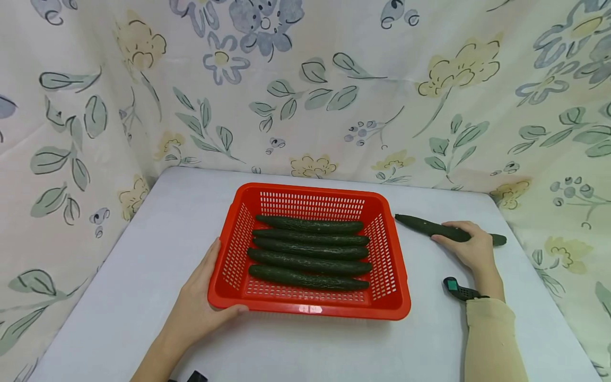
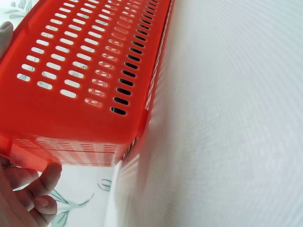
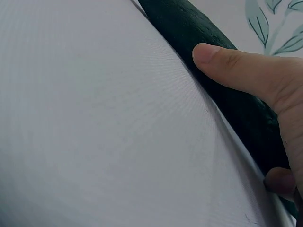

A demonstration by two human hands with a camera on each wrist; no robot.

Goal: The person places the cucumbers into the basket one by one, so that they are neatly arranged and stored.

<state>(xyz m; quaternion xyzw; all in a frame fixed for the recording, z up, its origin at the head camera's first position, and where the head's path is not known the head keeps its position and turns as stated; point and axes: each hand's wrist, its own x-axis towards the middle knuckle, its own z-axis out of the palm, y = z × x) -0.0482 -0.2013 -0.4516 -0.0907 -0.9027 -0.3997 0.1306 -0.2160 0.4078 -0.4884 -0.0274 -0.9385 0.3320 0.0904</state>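
A red plastic basket [image 1: 310, 313] with slotted walls stands mid-table in the head view. Several dark green cucumbers [image 1: 310, 261] lie side by side inside it, lengthwise. My left hand [image 1: 195, 297] holds the basket at its front left corner, thumb along the front rim and fingers at the left side. Curled fingers [image 2: 45, 184] touch the basket's rim in the left wrist view. To the right of the basket, my right hand [image 1: 470, 246] grips one more cucumber [image 1: 425, 225] across its middle, thumb on the near side. That cucumber lies at a slant on the table.
White cloth covers the table [image 1: 124, 276]. A floral curtain [image 1: 305, 122] hangs behind it and along both sides. On the right wrist is a dark band with a small device [image 1: 460, 290]. The basket's right wall is close to the loose cucumber's tip.
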